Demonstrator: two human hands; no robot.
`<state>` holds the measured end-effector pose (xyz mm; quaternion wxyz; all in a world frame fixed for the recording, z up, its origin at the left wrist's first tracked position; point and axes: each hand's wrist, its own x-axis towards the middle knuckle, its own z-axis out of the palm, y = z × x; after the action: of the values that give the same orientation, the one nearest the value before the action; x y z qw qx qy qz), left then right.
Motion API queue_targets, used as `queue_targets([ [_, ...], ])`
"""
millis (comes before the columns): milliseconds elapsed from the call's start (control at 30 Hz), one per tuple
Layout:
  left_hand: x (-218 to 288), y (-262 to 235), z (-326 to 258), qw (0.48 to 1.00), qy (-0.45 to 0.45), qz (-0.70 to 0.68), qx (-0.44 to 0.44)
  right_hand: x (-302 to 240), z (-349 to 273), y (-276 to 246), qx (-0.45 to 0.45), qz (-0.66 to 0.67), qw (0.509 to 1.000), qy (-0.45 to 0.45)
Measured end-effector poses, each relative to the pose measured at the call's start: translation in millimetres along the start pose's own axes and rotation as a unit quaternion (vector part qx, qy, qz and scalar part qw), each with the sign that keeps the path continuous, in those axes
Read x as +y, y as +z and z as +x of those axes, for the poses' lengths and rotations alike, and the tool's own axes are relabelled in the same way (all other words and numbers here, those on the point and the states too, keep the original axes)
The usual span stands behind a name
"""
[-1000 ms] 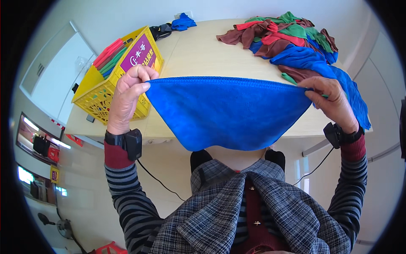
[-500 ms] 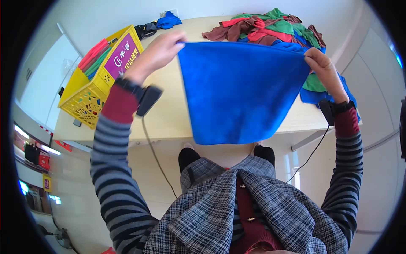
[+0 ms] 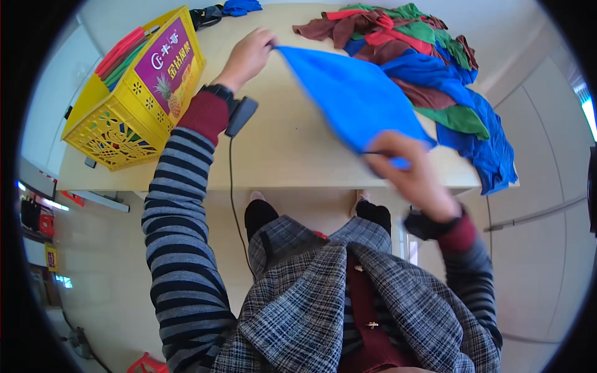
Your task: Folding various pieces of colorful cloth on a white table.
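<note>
A blue cloth (image 3: 357, 93) is stretched above the table between my two hands. My left hand (image 3: 250, 57) is closed on its far left corner. Nearer to me, my right hand (image 3: 407, 165) pinches the cloth's near edge, with a bit of blue showing between the fingers; motion blurs this hand somewhat. The cloth hangs at a slant, narrow at the left hand and wider to the right. Beyond my right hand lies a loose heap of cloths (image 3: 429, 68) in blue, red, brown and green.
On the left of the table (image 3: 267, 143) stands a yellow plastic crate (image 3: 118, 133) with folded cloths (image 3: 121, 56) standing in it. A small blue cloth (image 3: 241, 7) and a black item (image 3: 207, 17) lie at the back. A cable (image 3: 234, 199) hangs from my left wrist device.
My right hand has come down and toward me, pulling the cloth from an open, upright spread into a slanted shape. My left hand still grips its corner. The whole view has shifted slightly.
</note>
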<state>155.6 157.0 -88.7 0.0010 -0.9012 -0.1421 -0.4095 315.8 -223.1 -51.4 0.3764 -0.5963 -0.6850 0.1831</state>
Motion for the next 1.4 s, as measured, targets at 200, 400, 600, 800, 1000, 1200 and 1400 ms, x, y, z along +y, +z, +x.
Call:
queue_targets([
  [200, -2, 17, -140, 0.975, -0.186, 0.018, -0.118, 82, 58, 190, -0.015, 0.123, 0.991, 0.044],
  [400, 96, 21, -214, 0.976, -0.186, -0.009, -0.111, 80, 67, 190, -0.048, 0.084, 0.995, 0.003],
  [600, 145, 43, -204, 0.965, -0.169, 0.104, -0.174, 145, 54, 163, -0.005, -0.241, 0.971, -0.007],
  [800, 134, 55, -216, 0.945, -0.218, 0.111, -0.216, 195, 23, 126, 0.012, -0.380, 0.914, 0.144],
  [1000, 125, 58, -209, 0.935, -0.203, 0.119, -0.266, 217, -10, 82, 0.033, -0.371, 0.900, 0.227],
  [1200, 74, 50, -201, 0.941, -0.132, 0.099, -0.296, 175, -43, 89, 0.009, -0.396, 0.891, 0.222],
  [1400, 47, 26, -170, 0.900, -0.125, 0.164, -0.385, 119, -26, 43, -0.133, -0.325, 0.900, 0.259],
])
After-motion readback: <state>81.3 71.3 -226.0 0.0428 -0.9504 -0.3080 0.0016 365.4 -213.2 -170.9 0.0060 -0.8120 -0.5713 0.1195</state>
